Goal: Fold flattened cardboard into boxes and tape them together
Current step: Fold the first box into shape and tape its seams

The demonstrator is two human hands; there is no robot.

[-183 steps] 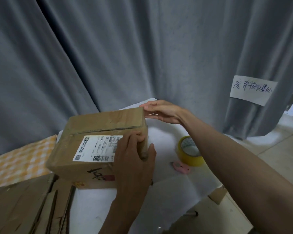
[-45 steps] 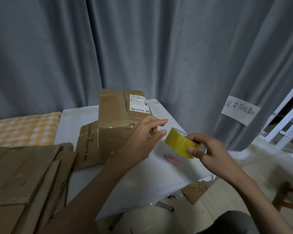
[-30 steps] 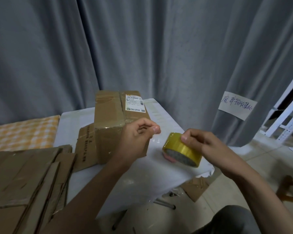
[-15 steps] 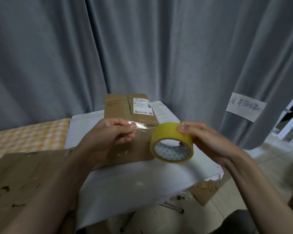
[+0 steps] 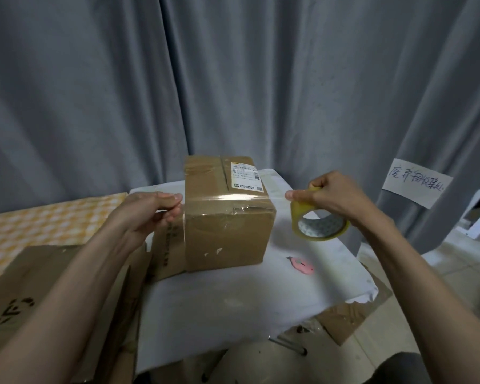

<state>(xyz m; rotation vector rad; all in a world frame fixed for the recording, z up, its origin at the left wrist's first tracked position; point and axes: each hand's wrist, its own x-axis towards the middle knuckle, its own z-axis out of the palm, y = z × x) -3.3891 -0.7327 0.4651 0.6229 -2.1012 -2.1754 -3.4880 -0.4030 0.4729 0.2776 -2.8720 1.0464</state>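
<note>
Nearest to us lay the stack of flattened cardboard at the near left, partly under our left forearm, and the white-covered table ran from it toward the far curtain. On the table's near right sat a small pink cutter, apart from both hands. Past it stood the folded box, its long axis running near to far, with a shipping label on the far right of its top. Our left hand was just left of the box's near top edge, thumb and fingers pinched on the free end of the clear tape strip. Our right hand was on the box's right, fingers curled over the rim of the yellow tape roll and gripping it, held above the table. Between the 2 hands the strip was stretched left to right, across the box's long axis, at about the level of the near top edge; we could not tell whether it already touched the cardboard. We judged that the next move depended on this: the box lay below and between the hands, so both would lower together to lay the strip, the left end folding down the left side.
</note>
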